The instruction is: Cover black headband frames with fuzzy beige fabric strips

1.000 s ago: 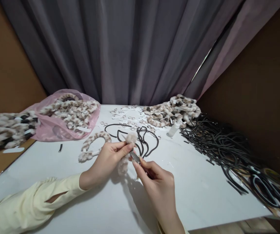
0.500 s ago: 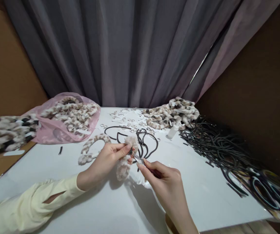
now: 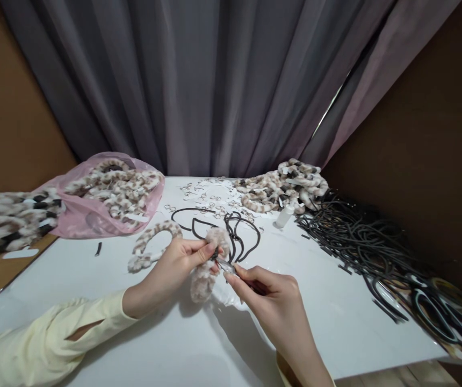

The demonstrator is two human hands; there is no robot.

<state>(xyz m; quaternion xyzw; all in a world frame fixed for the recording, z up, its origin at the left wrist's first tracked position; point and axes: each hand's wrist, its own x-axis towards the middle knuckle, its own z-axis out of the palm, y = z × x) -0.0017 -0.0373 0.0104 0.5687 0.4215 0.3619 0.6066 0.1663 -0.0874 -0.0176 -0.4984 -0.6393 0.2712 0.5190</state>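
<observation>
Pinched between the thumb and fingers of my left hand [image 3: 185, 260] is a fluffy beige fur band [image 3: 203, 282], held above the table with a dark section at its middle. My right hand [image 3: 269, 290] is closed around a small pointed metal tool [image 3: 226, 265], whose exact kind I cannot make out. The tool's tip meets the dark section beside my left fingertips. Just left of my left hand, a curved brown-and-white fur band [image 3: 140, 242] lies on the table. Behind my hands lie several loops of black cord [image 3: 251, 252].
A pink plastic bag [image 3: 81, 226] of fur bands stands at the left. Metal rings [image 3: 210, 201] are scattered at the back, near another fur pile [image 3: 295, 183]. A small clear bottle [image 3: 283, 217] stands beside many black cords [image 3: 360, 242] on the right.
Both hands keep their grip, with the tool's tip still at the dark section. The tool has tilted slightly, and the view has shifted a little.
</observation>
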